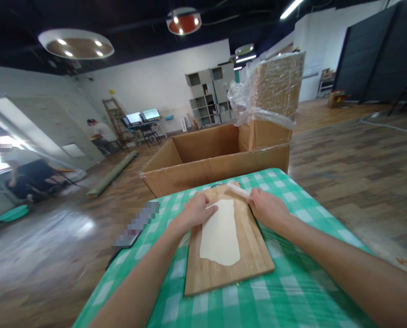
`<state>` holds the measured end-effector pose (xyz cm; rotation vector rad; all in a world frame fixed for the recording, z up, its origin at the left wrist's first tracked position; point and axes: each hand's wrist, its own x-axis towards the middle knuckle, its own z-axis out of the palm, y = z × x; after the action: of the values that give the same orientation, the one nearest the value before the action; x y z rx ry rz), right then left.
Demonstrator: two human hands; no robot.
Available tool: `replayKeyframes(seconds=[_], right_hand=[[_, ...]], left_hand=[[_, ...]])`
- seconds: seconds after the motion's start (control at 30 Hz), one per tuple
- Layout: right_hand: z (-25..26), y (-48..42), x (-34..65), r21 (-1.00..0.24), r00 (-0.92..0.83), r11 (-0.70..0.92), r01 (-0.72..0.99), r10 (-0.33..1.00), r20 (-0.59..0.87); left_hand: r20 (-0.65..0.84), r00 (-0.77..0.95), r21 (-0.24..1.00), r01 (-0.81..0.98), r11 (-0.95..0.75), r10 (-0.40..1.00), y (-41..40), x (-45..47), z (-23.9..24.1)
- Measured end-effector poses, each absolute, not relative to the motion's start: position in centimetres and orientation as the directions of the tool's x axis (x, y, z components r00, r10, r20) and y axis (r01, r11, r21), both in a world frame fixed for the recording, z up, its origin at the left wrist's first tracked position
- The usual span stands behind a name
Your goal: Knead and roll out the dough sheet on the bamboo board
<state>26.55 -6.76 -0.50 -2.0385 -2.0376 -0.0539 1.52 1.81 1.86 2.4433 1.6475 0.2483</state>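
1. While the R. hand (263, 205) is closed round the near end of the rolling pin (238, 190), the dough sheet (221, 237) lies flat on the cutting board (254, 255).
2. L. hand (197, 210): at the sheet's far L. side, thumb apart from part-curled fingers; contact pressure cannot be told.
3. Status (judged): rolling approx. well advanced; sheet is thin, long, w/ an uneven near edge.
4. Remaining (judged): poss. further passes to even thickness and outline; cutting or folding not yet done.
5. Board edges: sheet sits L. of ctr.; bare wood shows along the R. side and near end. L. margin is narrow.
6. Pin: lies at the board's far R. corner, off the sheet; far tip points toward the far edge.
7. Clearance: tabletop (196, 312) cloth extends past the board on L., R. and near sides. Far side is tighter, w/ the cardboard box (206, 171) just beyond; gap btwn. box and tabletop cannot be told.
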Motion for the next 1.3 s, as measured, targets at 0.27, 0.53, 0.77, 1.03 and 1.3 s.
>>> replayKeyframes(seconds=[0.27, 0.53, 0.77, 1.03, 1.3], right_hand=[[-1.4, -5.1, 28.4, -0.201, 0.108, -0.076, 0.977, 0.982, 0.156], [-1.0, -4.8, 29.6, -0.108, 0.195, -0.18, 0.978, 0.969, 0.155], [0.3, -4.9, 30.4, -0.239, 0.178, -0.162, 0.958, 0.983, 0.048], [0.5, -5.6, 30.1, -0.496, 0.025, -0.112, 0.861, 0.984, -0.178], [-1.0, -5.0, 28.2, -0.692, -0.051, 0.322, 0.646, 0.923, 0.382]], left_hand=[[-0.05, 0.465, 0.386, 0.825, -0.412, 0.884, 2.0, 0.6, 2.4], [0.007, 0.559, 0.527, 0.703, -0.478, 0.829, 2.2, 0.8, 3.1], [0.03, 0.587, 0.552, 0.665, -0.503, 0.809, 2.5, 1.0, 3.2], [0.113, 0.619, 0.589, 0.588, -0.554, 0.777, 2.6, 0.8, 3.6], [0.179, 0.702, 0.63, 0.456, -0.628, 0.69, 1.8, 1.6, 4.9]])
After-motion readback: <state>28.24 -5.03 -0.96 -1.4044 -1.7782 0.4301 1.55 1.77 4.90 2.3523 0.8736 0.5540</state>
